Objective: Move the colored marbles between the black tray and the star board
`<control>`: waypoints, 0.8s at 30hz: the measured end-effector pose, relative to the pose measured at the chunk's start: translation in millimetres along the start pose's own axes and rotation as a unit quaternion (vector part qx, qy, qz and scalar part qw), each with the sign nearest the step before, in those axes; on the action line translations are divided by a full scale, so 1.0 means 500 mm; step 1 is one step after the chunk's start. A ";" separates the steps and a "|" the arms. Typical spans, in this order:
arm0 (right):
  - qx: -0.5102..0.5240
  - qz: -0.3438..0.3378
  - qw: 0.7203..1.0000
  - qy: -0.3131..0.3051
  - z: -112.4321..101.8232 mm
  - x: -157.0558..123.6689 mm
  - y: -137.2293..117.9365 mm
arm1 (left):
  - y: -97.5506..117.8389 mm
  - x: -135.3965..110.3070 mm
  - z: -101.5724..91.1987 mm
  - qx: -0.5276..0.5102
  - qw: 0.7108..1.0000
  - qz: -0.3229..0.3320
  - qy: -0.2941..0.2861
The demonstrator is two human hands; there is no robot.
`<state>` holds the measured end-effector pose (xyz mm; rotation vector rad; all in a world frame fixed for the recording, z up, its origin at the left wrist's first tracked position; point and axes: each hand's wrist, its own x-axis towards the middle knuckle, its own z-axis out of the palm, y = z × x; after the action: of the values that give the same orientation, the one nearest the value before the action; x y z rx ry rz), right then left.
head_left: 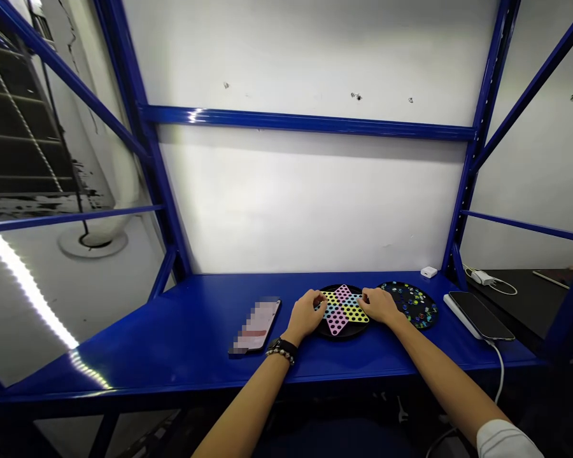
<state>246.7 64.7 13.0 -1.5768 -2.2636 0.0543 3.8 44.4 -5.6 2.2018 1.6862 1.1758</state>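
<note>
A star-shaped Chinese checkers board point(337, 310) in pink, yellow and light blue, dotted with dark holes, lies over a round black base point(348, 329). At its left edge, my left hand point(308, 312) has curled fingers closed on the board. My right hand point(377, 304) pinches the board's right side, thumb and fingertips together at the edge. Just right of that hand is a round black tray point(423, 323) with many small coloured marbles point(410, 304) scattered in it; my right wrist covers part of its near-left rim.
A phone point(258, 326) with a lit screen lies left of the board. On the right, a dark-screened phone point(480, 315) rests on a white block with a cable point(500, 375). A small white case point(428, 272) sits at the back. Blue posts frame the blue shelf point(172, 343).
</note>
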 end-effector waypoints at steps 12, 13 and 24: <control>0.034 -0.046 0.998 -0.024 0.029 0.029 0.000 | 0.006 -0.001 -0.005 -0.004 1.000 0.000 0.003; 0.033 -0.047 0.998 -0.026 0.031 0.030 0.002 | 0.006 -0.001 -0.005 -0.004 1.000 0.000 0.003; 0.119 -0.031 0.990 -0.063 0.030 -0.003 -0.001 | 0.009 -0.001 -0.007 0.003 1.000 -0.007 -0.006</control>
<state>241.8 66.2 -1.4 -1.4126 -2.2994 0.4015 4.9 41.0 -1.2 2.1927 1.6990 1.1546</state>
